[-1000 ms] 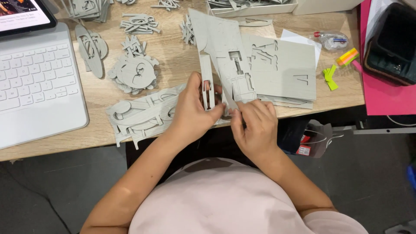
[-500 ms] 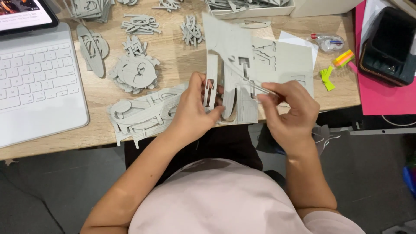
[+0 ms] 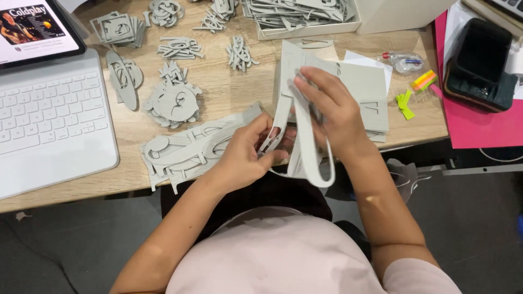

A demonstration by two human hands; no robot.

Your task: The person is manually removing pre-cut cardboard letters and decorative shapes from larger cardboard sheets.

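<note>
Head view, looking straight down: both hands work over the near edge of the wooden table (image 3: 229,98), and a grey cardboard sheet (image 3: 305,147) is caught between them. The left hand (image 3: 248,155) pinches the sheet's lower left corner, thumb on top and fingers curled beneath, just where a narrow cut-out strip (image 3: 278,122) runs upward. The right hand (image 3: 332,114) lies above and to the right of the left one, touching the same sheet; its fingers are bent and pressed against the upper part of the board, the fingertips near the top end of the strip (whether they pinch the strip itself or only push on it, I cannot tell).

The sheet's long axis runs away from the body, from the left thumb up toward the right fingertips, and its bottom end curls past the table edge below the right wrist. So the strip sits between the two hands, nearer the left thumb at its lower end, nearer the right fingers at its upper end.

To the left of the left hand, close by, lies a flat pile of grey cut-out pieces (image 3: 185,149). Beyond the right hand lie more grey sheets (image 3: 370,90). Well off to the left sits a white keyboard (image 3: 49,125).
</note>
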